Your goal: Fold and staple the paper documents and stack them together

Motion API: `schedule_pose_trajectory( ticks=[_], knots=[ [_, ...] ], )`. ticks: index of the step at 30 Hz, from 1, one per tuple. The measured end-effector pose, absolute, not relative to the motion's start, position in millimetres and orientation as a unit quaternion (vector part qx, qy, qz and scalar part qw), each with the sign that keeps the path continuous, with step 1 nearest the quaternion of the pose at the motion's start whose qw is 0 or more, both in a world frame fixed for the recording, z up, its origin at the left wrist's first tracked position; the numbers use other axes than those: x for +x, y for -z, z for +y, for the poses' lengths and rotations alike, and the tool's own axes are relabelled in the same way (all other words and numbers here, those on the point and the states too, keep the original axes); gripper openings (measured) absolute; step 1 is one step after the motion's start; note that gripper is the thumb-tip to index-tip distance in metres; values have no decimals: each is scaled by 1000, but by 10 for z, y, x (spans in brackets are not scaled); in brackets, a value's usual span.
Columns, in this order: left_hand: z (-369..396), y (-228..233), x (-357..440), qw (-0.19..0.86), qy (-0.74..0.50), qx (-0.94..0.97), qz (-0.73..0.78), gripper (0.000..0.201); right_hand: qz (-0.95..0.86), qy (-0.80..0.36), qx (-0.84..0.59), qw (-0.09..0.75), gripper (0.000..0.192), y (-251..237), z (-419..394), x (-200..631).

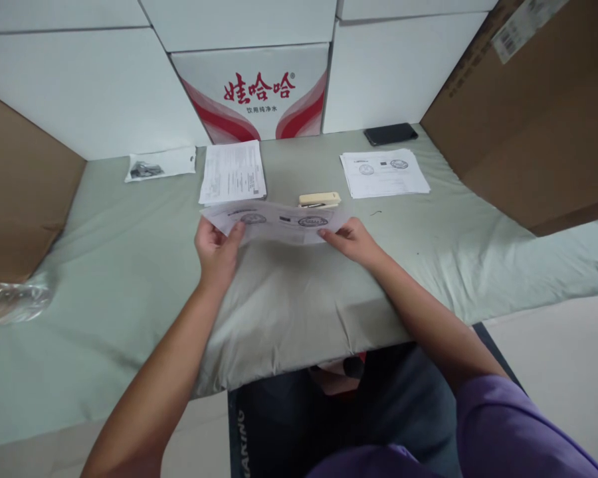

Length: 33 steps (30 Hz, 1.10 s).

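Both hands pinch a thin sheaf of printed papers above the green-clothed table: left hand at its left edge, right hand at its right. Light and floppy, it sags; edge grips suit it. Beyond lies a cream stapler.

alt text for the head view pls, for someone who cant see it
Both hands hold a printed sheet by its ends, left hand and right hand, above a table covered in a pale green cloth. Behind it lie a beige stapler, two paper stacks, a black phone and stacked boxes.
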<state>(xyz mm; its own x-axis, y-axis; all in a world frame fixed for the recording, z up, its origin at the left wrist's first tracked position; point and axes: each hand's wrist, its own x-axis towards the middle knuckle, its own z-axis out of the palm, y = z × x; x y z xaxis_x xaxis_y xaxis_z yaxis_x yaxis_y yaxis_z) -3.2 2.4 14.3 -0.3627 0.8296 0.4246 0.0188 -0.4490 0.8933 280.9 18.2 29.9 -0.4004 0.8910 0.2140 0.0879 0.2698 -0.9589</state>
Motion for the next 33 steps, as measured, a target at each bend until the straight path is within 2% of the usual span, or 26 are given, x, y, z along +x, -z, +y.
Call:
schedule_pose_trajectory(
  ticks=[3,6,11,16,20,33],
  knots=[
    [27,-109,-29,360,-628,506,469,42,-668,-462,-380,443,40,-295,199,2833],
    [26,-91,-15,399,-570,525,490,39,-688,-465,-365,421,43,-299,220,2852],
    [23,-114,-27,390,-543,549,501,37,-682,-463,-369,429,42,-291,235,2854],
    [32,-107,-39,404,-496,575,510,49,-676,-449,-388,437,43,-261,252,2864],
    [11,-122,0,400,-479,598,503,51,-672,-431,-402,448,38,-251,256,2866],
    [9,-133,19,381,-468,605,520,53,-669,-423,-385,475,36,-162,278,2810]
  ],
)
